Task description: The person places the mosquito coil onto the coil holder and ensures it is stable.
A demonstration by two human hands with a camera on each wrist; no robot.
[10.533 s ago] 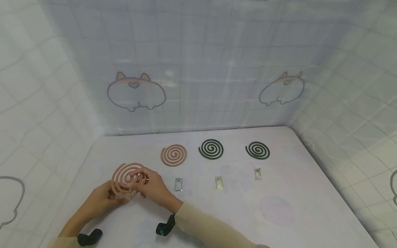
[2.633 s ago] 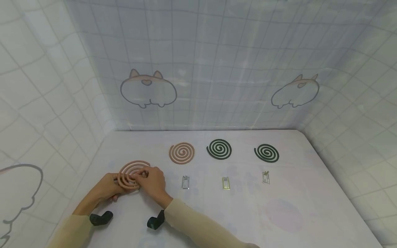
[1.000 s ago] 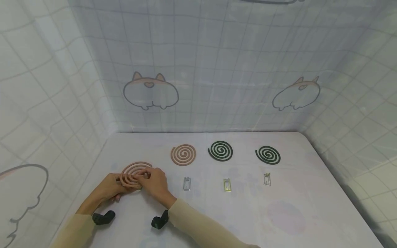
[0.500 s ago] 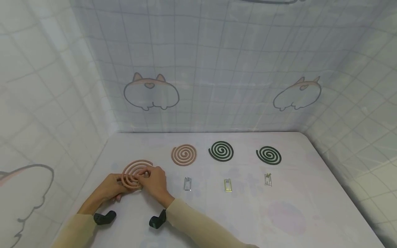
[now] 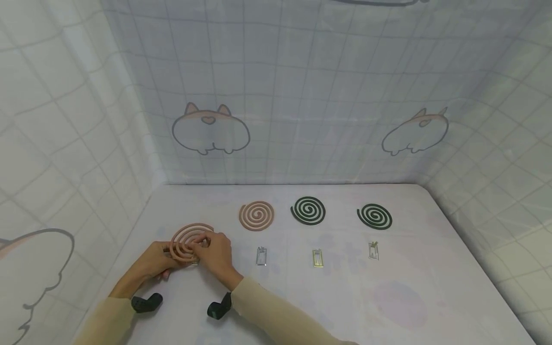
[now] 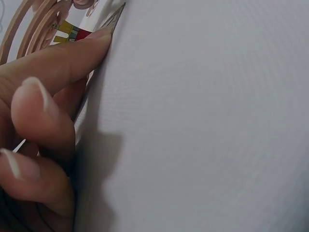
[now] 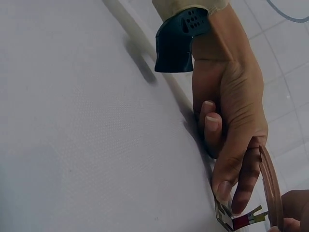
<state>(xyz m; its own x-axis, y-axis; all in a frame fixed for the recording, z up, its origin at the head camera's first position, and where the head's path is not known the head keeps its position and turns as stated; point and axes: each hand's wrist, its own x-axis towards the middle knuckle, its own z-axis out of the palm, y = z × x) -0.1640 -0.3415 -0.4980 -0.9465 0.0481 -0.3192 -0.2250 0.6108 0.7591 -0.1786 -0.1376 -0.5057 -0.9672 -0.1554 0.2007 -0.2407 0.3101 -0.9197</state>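
Note:
A brown mosquito coil [image 5: 183, 235] is held tilted above the left part of the table. My right hand [image 5: 217, 254] pinches it near its centre with thumb and index finger. My left hand [image 5: 151, 261] is at the coil's left side and underneath. In the right wrist view, the left thumb and a finger grip a small metal coil stand [image 7: 223, 217], low over the table. Its forked prong [image 7: 251, 218], tinted yellow and red, points at the coil [image 7: 273, 193]. Whether prong and coil are joined I cannot tell. The left wrist view shows other left fingers [image 6: 41, 116] curled.
Another brown coil [image 5: 256, 216] and two dark green coils [image 5: 308, 211] [image 5: 374, 216] lie along the back of the white table [image 5: 345, 297]. In front of them are three flat metal stands [image 5: 261, 256] [image 5: 317, 258] [image 5: 373, 250]. A patterned curtain [image 5: 293, 96] surrounds the table's back and sides.
Compared with the earliest frame, the left hand has shifted and the coil's loose end has turned from upper left to upper right. Over the last second, hands and coil have hardly moved.

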